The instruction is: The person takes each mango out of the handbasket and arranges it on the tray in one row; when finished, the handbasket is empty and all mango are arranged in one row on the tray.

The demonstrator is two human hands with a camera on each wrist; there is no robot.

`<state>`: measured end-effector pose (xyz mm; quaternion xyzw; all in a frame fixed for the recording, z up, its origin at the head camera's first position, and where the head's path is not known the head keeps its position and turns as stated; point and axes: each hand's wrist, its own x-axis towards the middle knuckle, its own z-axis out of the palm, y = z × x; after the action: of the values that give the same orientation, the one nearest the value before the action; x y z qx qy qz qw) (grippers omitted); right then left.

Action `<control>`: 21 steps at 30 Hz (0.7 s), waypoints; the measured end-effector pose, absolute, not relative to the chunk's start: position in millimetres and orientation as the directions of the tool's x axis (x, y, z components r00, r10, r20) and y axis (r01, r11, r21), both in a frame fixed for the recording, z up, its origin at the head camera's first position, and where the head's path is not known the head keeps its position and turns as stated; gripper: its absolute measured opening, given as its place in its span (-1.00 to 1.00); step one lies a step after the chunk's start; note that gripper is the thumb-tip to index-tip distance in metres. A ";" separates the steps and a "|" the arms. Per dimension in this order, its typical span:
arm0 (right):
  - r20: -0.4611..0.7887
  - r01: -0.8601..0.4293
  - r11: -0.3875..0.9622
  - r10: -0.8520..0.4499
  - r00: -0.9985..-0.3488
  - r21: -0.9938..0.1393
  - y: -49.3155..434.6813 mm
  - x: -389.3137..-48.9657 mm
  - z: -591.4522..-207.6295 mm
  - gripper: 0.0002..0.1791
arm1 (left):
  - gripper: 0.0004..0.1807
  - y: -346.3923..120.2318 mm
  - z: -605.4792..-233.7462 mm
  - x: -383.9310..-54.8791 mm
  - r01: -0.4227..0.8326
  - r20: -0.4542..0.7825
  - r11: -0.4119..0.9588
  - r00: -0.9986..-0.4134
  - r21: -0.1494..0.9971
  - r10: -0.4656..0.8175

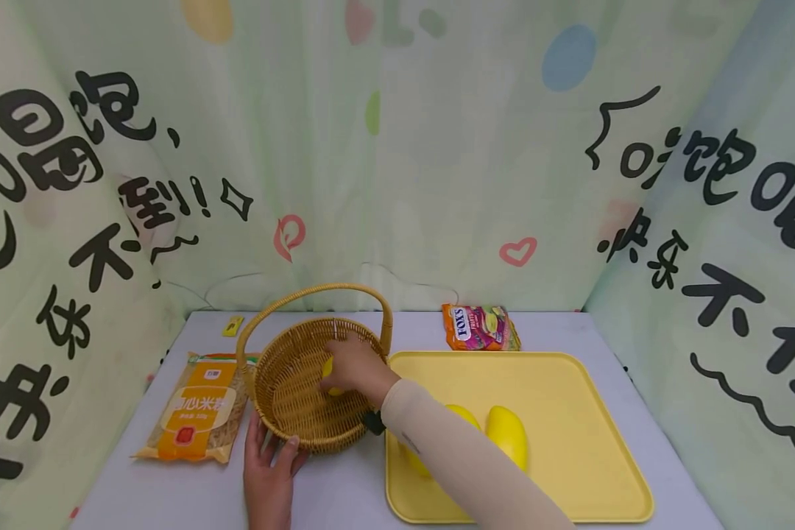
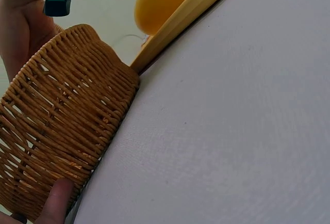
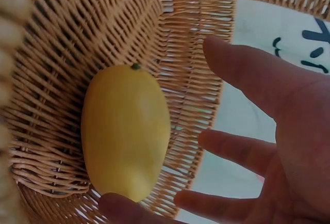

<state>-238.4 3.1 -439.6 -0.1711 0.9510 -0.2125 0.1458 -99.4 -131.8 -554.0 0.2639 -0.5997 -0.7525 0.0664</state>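
Note:
A wicker basket (image 1: 298,397) with a tall arched handle stands on the table. My left hand (image 1: 269,460) rests against its near left side, the thumb (image 2: 58,201) on the outside of the woven wall in the left wrist view. My right hand (image 1: 358,368) reaches into the basket over a yellow mango (image 3: 126,133) lying inside. In the right wrist view the fingers (image 3: 234,149) are spread apart, and a fingertip overlaps the mango's lower end. More yellow mangoes (image 1: 506,436) lie on the yellow tray (image 1: 589,442), partly hidden by my right forearm.
An orange-labelled bag (image 1: 199,408) of grain-like food lies left of the basket. A Fox's candy packet (image 1: 481,328) lies behind the tray, and a small yellow packet (image 1: 232,326) at the back left. Printed curtains (image 1: 437,184) enclose the table's back and sides.

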 end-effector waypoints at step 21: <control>-0.345 -0.398 0.896 -0.444 -0.827 -0.199 -10.8 -252.3 -447.6 -0.55 | 0.07 -131.1 -551.7 -100.7 -0.243 -0.346 -0.276 -0.831 0.930 -0.436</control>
<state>-252.3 -10.8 -447.6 -0.2204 0.9540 -0.0592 0.1943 -100.7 -131.1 -551.7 0.2835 -0.5983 -0.7466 0.0647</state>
